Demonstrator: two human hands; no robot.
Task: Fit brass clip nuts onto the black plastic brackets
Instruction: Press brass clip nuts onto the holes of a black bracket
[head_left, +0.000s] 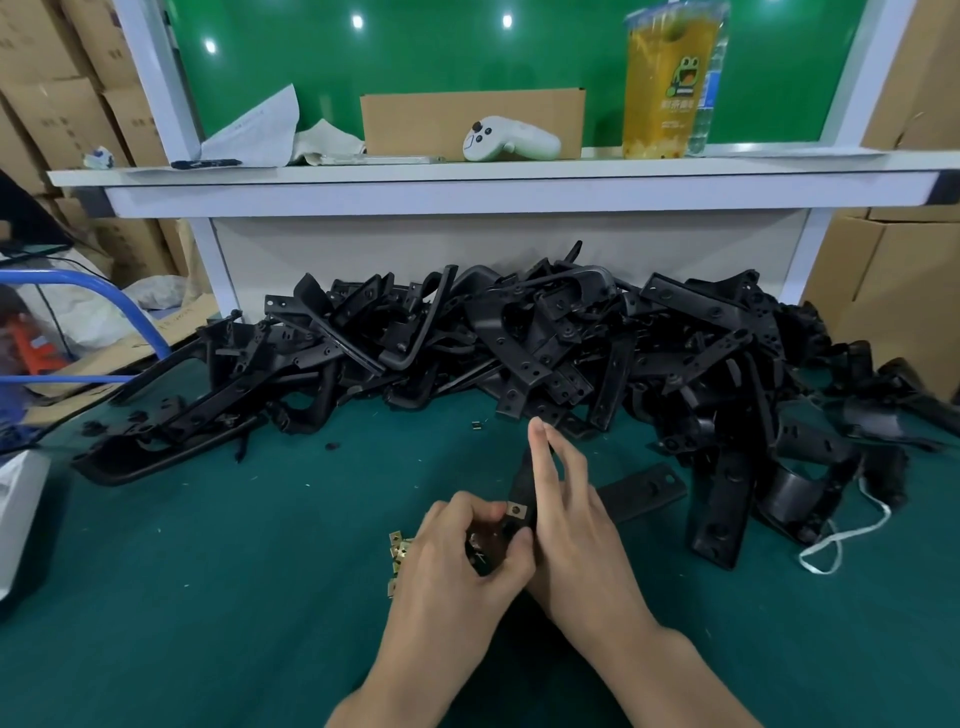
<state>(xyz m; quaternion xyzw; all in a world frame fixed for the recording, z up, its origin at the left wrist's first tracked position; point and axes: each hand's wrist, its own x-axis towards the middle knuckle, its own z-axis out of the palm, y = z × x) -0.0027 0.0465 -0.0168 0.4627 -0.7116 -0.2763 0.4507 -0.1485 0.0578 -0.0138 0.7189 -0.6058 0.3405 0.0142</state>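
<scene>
In front of the bracket pile (519, 338), left hand (457, 561) and right hand (571, 535) pinch one bracket (519, 482), loose clip nuts (397, 545) beside.

On the white shelf (311, 176) ahead of me sit a yellow drink cup (672, 83) with a frog logo, a water bottle (710, 93) behind it, a white controller (511, 140) and a cardboard box (415, 122). A white string (857, 530) lies on my green mat (208, 597).

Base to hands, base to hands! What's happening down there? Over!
Left hand pinching brass clip nut onto black bracket. Right hand gripping that bracket. Spare nuts beside left hand. Nothing in the way. Over.
</scene>
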